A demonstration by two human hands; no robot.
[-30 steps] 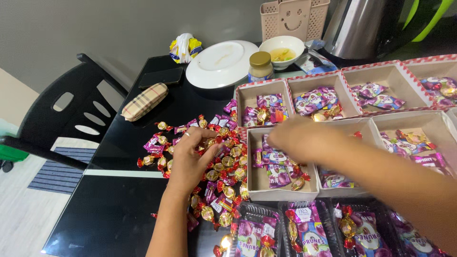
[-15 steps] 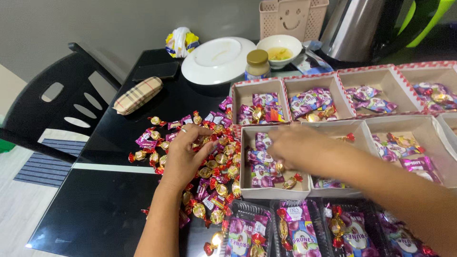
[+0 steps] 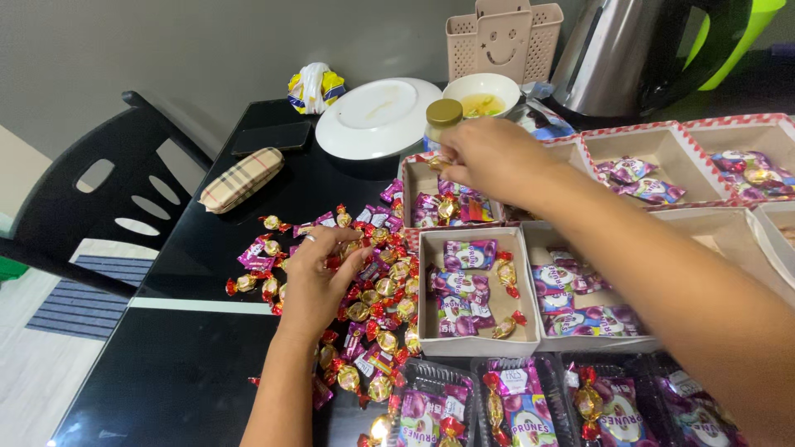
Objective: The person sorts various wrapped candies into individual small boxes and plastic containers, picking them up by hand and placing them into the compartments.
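A gold candy point(image 3: 436, 161) is now pinched by the right hand point(image 3: 489, 157) over the far box point(image 3: 411, 192) (it's been shifted from the near box point(image 3: 426, 291)); loose candies point(image 3: 377, 281) are covered by the spread left hand point(image 3: 319, 277).

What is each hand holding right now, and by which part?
The right hand pinches a gold-wrapped candy at its fingertips over a cardboard box. The left hand rests on the loose candy pile; whether it grips one cannot be told.

candy pile point(image 3: 364, 281) left of boxes point(image 3: 466, 290), plate point(image 3: 377, 116) behind
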